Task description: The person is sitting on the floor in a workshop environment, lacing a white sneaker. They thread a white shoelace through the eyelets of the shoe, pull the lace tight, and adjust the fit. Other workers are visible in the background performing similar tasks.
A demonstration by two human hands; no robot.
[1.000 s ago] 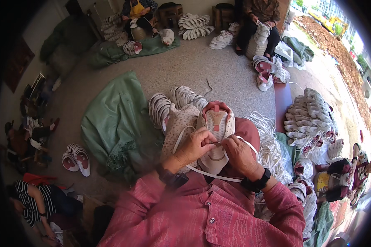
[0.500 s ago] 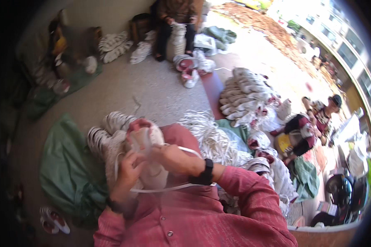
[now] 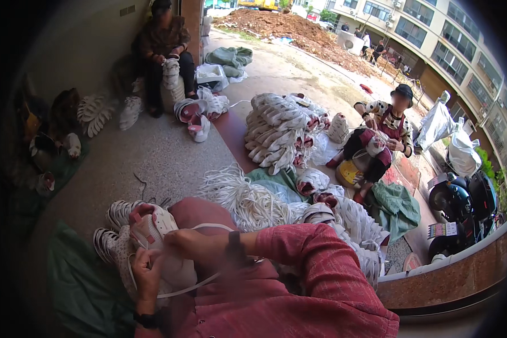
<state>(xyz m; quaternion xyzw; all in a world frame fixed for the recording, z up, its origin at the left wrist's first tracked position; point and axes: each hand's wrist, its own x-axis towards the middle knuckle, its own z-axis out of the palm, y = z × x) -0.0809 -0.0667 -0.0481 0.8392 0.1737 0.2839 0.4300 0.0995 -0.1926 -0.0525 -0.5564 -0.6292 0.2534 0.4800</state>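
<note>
A white sneaker with a pink lining (image 3: 147, 219) lies against my lap, its opening away from me. My right hand (image 3: 188, 246) bends over the shoe with its fingers pinched together at the lacing. Beside it on the left, my left hand (image 3: 146, 275) pinches near the shoe's edge. A white shoelace (image 3: 200, 284) runs out from between my hands and loops round across my lap. The fingertips are partly hidden and slightly blurred. More white shoes with dark-striped soles (image 3: 110, 243) lie just beyond and left of the held one.
A heap of loose white laces (image 3: 245, 197) lies ahead of my knee, with stacked white shoes (image 3: 281, 129) behind it. Green sacking (image 3: 76, 276) spreads at my left. Two people sit working on shoes, one far left (image 3: 166, 56), one right (image 3: 386, 121). A scooter (image 3: 462, 203) stands at far right.
My view has swung up and to the right, so the scene sits further left. My hands stay at the shoe; their fingers have shifted slightly apart at the lacing.
</note>
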